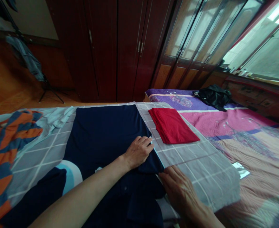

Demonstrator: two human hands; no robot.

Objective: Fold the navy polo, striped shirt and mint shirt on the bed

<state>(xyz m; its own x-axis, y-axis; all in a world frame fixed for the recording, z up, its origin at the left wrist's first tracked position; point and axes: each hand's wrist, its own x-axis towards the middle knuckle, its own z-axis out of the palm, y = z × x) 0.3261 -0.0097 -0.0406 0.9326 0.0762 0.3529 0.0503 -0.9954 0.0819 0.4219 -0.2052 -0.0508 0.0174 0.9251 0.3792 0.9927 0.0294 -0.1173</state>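
Note:
A navy shirt (101, 126) lies spread on a grey checked cloth, with a light blue and white band on the sleeve at the left. My left hand (139, 152) is closed on its right edge, fingers curled around the fabric. Nearer to me, my right hand (177, 185) pinches the same edge at a corner of the fabric. Part of the shirt is hidden under my left forearm. Just beyond my hands, to the right, sits a folded red cloth (174, 126).
An orange and blue striped garment (18, 136) and a pale garment (56, 118) lie at the left. The grey checked cloth (201, 171) borders a patterned bed (227, 139) with a black garment (213, 95) and a phone (241, 170). Dark wardrobes (127, 47) stand behind.

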